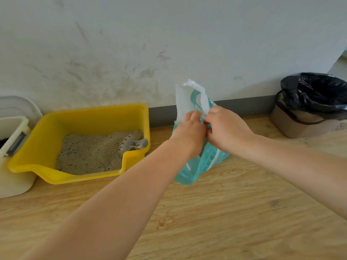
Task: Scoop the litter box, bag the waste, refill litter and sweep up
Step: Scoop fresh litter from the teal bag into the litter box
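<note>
A yellow litter box (45, 162) stands on the wooden floor against the wall, holding grey-beige litter (90, 152). A grey slotted scoop (131, 144) lies in its right corner. To the right of the box, a teal and white plastic bag (189, 170) stands on the floor. My left hand (189, 130) and my right hand (227, 128) meet over the bag. Both grip its upper part with curled fingers, and the handles stick up above them. What the bag holds is hidden.
A beige bin with a black liner (313, 94) stands at the wall on the far right. A white container (13, 158) sits left of the litter box. The wall (131, 53) above the box is scuffed and stained. Wooden floor (225, 212) stretches toward me.
</note>
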